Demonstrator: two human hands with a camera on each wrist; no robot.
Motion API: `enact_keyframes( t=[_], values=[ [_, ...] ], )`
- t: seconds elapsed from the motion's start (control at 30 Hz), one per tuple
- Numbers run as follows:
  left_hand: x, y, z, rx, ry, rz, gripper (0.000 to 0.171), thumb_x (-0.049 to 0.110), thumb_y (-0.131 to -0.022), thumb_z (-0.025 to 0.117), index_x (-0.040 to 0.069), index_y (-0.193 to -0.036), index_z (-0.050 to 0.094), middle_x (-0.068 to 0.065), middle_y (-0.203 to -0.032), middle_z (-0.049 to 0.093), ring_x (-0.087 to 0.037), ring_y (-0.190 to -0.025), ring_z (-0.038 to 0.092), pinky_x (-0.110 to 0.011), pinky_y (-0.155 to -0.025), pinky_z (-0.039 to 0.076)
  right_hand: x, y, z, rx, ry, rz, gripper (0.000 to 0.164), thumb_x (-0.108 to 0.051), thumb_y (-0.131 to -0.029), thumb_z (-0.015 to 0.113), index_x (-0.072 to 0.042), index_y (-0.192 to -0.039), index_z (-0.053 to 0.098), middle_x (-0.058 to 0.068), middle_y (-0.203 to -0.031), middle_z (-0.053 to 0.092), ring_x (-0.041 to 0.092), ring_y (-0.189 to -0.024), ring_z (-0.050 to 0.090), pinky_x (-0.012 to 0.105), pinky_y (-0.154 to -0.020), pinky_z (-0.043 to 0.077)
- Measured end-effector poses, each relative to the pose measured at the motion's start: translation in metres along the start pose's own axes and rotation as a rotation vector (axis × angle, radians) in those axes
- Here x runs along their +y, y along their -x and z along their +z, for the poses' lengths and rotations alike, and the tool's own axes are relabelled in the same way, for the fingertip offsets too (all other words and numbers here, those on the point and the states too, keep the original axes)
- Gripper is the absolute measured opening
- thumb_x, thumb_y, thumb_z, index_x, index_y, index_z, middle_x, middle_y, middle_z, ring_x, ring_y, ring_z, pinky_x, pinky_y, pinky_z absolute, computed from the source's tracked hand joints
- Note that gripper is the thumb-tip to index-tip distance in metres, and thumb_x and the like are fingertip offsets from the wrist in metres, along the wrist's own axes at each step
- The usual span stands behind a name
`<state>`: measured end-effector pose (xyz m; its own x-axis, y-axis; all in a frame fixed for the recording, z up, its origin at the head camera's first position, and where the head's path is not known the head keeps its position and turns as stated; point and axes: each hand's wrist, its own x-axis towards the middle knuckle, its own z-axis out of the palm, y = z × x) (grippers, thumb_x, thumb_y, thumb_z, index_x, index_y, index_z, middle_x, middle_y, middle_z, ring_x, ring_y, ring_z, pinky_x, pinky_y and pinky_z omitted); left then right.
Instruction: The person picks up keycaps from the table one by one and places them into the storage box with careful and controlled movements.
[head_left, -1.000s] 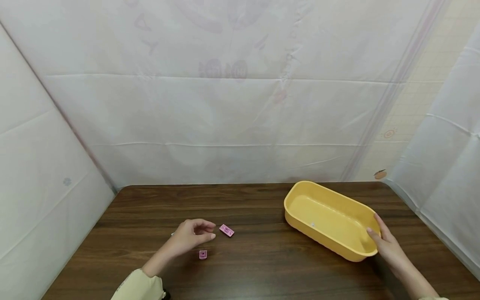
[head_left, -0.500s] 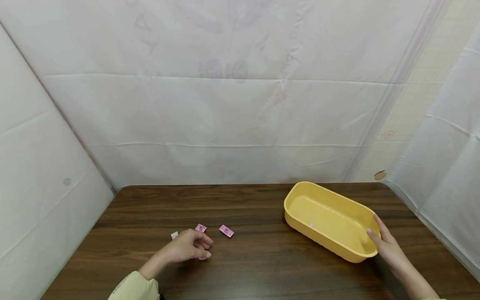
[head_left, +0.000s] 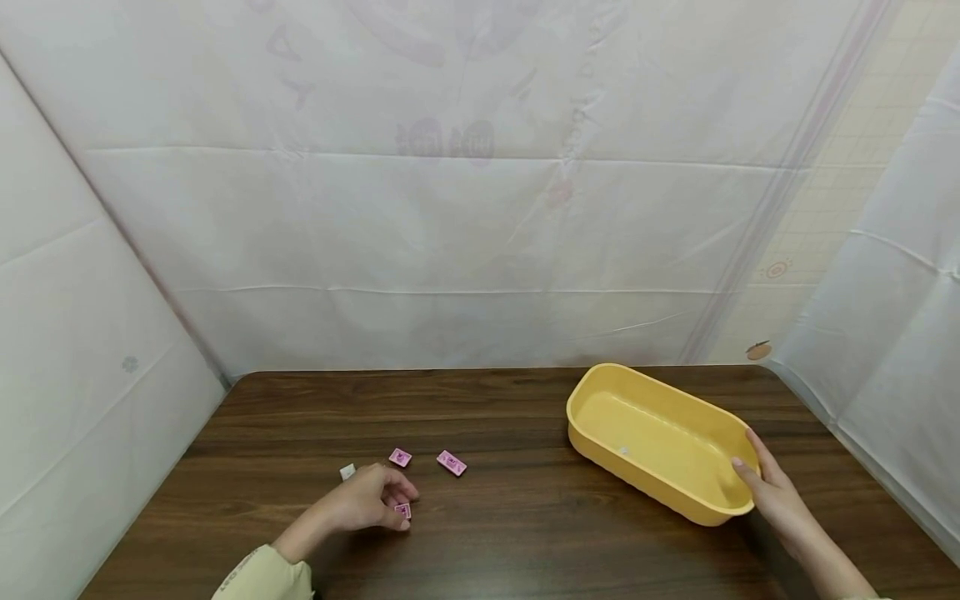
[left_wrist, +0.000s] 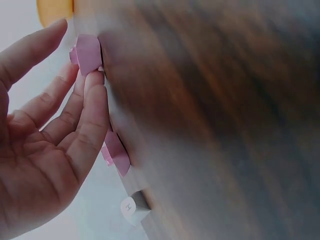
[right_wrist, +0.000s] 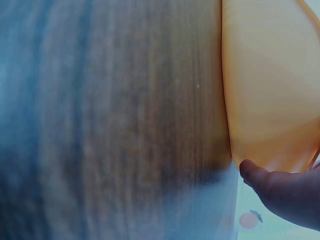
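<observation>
A small pink square piece [head_left: 403, 511] sits on the left half of a dark wooden table [head_left: 525, 533], between the parted thumb and fingers of a person's left hand [head_left: 367, 500]. Toward the back edge lie a second pink square [head_left: 401, 457] and a pink oblong [head_left: 452, 463]; a white piece [head_left: 347, 472] lies nearer the left edge. Near the back right corner, the right hand [head_left: 776, 492] grips a yellow tub [head_left: 637, 473] by its end, thumb inside.
</observation>
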<state>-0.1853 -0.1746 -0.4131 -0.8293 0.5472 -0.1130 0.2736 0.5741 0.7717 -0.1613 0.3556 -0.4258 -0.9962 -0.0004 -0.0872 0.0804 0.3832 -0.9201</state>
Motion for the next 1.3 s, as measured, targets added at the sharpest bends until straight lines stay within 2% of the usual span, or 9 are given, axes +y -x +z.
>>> enact_keyframes(
  t=[0.27,0.53,0.83,1.07,1.3],
  values=[
    [0.001,0.001,0.002,0.017,-0.064,0.001,0.021,0.002,-0.066,0.076,0.003,-0.084,0.066,0.001,-0.072,0.061,-0.007,-0.064,0.053,-0.022,-0.056,0.044,-0.001,0.001,0.0,0.0,-0.011,0.005,0.07,-0.031,-0.1,0.031,-0.005,-0.141,-0.019,0.025,-0.141,-0.027,0.042,-0.127,-0.024,0.064,-0.098,-0.004],
    [0.005,0.0,0.002,0.028,-0.073,0.022,0.017,0.001,-0.066,0.074,0.003,-0.081,0.067,0.002,-0.071,0.062,-0.006,-0.065,0.054,-0.021,-0.057,0.045,-0.001,0.001,0.0,0.002,-0.011,0.012,0.07,-0.031,-0.1,0.032,-0.006,-0.141,-0.019,0.025,-0.142,-0.026,0.042,-0.128,-0.023,0.064,-0.099,-0.003],
    [0.016,-0.012,0.005,0.052,-0.115,0.062,0.015,0.006,-0.069,0.073,0.006,-0.082,0.068,0.005,-0.073,0.063,-0.004,-0.065,0.054,-0.021,-0.058,0.045,0.0,0.0,0.001,0.011,-0.01,-0.005,0.069,-0.03,-0.1,0.032,-0.005,-0.141,-0.018,0.025,-0.143,-0.024,0.041,-0.128,-0.022,0.063,-0.099,-0.005],
    [0.027,-0.023,0.007,0.058,-0.089,0.095,0.016,0.008,-0.074,0.072,0.003,-0.089,0.068,0.002,-0.079,0.065,-0.008,-0.068,0.057,-0.022,-0.058,0.046,0.0,0.001,0.002,0.025,0.004,-0.012,0.069,-0.031,-0.1,0.032,-0.006,-0.142,-0.017,0.026,-0.143,-0.022,0.042,-0.128,-0.021,0.063,-0.099,-0.005],
    [0.035,-0.032,0.01,0.088,-0.097,0.131,0.019,0.007,-0.075,0.071,0.002,-0.092,0.068,0.0,-0.081,0.066,-0.005,-0.068,0.056,-0.02,-0.06,0.047,0.001,0.001,0.003,0.032,-0.001,-0.031,0.069,-0.03,-0.1,0.032,-0.004,-0.142,-0.016,0.027,-0.143,-0.022,0.042,-0.128,-0.022,0.062,-0.099,-0.007]
  ],
)
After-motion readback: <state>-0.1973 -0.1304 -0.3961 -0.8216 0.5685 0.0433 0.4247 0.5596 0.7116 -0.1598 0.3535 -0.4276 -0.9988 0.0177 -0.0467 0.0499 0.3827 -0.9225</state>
